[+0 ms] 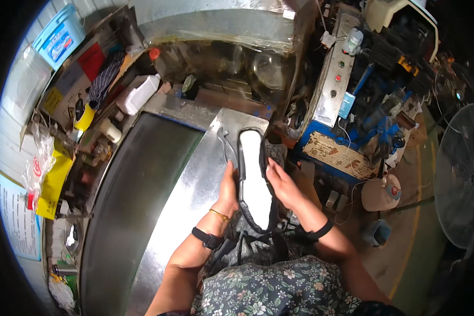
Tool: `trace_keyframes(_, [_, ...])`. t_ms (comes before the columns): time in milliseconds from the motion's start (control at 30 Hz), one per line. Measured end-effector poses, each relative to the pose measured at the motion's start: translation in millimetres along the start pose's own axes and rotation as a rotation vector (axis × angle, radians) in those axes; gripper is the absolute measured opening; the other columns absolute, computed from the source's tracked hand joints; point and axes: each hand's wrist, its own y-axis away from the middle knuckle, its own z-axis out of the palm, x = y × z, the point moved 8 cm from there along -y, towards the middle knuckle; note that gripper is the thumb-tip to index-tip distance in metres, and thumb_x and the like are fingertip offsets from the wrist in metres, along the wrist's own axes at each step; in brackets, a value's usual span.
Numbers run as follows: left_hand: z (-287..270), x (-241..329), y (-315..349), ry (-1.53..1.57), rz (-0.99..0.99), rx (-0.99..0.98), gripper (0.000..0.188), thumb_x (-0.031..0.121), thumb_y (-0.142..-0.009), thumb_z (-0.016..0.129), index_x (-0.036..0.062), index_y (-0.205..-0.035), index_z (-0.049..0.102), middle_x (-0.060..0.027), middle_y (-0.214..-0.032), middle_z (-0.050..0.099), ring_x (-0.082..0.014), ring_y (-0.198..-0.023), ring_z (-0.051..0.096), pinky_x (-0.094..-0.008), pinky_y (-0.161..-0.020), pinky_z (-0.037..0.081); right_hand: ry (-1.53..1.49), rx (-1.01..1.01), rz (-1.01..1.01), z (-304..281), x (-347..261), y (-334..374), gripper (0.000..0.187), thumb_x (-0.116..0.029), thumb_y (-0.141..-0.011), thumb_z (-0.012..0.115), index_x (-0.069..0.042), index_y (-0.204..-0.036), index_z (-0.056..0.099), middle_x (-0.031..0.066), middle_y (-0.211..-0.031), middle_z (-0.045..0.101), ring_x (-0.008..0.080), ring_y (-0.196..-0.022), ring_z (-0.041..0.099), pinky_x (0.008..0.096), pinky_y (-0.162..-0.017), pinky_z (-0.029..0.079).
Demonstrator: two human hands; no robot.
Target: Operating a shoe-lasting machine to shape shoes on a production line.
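A black shoe upper (240,192) with a white, sole-shaped insole (254,181) facing up lies lengthwise in front of my body. Its black edge wraps round the white piece. My left hand (228,188) holds its left side, and my right hand (283,185) presses against the right side, so the shoe sits between both palms. Most of the fingertips are hidden beneath or behind it. Beside the shoe's far left edge, metal pliers (226,145) rest on the shiny metal tabletop (168,210).
A dark conveyor belt (137,210) curves along on the left. Beyond it are cluttered shelves with a white plastic jug (138,95) and a yellow tape roll (84,117). To the right stand a blue machine with a button panel (332,79), a pink bucket (380,195) and a large fan (461,176).
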Motion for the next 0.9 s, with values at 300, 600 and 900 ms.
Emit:
trace_keyframes(300, [35,-11,11,-0.377,0.274,-0.081,0.043,0.033,-0.102,0.054,-0.0043,-0.121,0.062,-0.0096,-0.109,0.067,-0.0173,-0.097,0.061,-0.0310,-0.088,0.048,0.667,0.076,-0.025,-34,-26,48,0.124,-0.040,-0.062,0.092,0.000,-0.154,0.018,0.0276,-0.149,0.035,0.0363,-0.140,0.036,0.0438,-0.111,0.036])
trace_keyframes(600, [26,-10,-16,0.003,0.097,0.040,0.055,0.050,-0.101,0.045,0.0034,-0.127,0.058,-0.0083,-0.115,0.065,-0.0214,-0.100,0.064,-0.0361,-0.091,0.052,0.069,-0.194,-0.069,-17,-26,38,0.103,-0.014,-0.080,0.083,-0.005,-0.156,0.015,0.0123,-0.140,0.045,0.0159,-0.111,0.057,0.0296,-0.092,0.050])
trace_keyframes(900, [121,-5,48,-0.399,0.351,-0.334,0.063,0.022,-0.095,0.062,-0.0038,-0.146,0.037,-0.0137,-0.147,0.045,-0.0264,-0.131,0.047,-0.0397,-0.110,0.036,-0.190,0.133,-0.038,-99,-115,103,0.079,-0.010,-0.079,0.075,-0.001,-0.149,0.038,0.0126,-0.141,0.051,0.0198,-0.129,0.048,0.0330,-0.108,0.038])
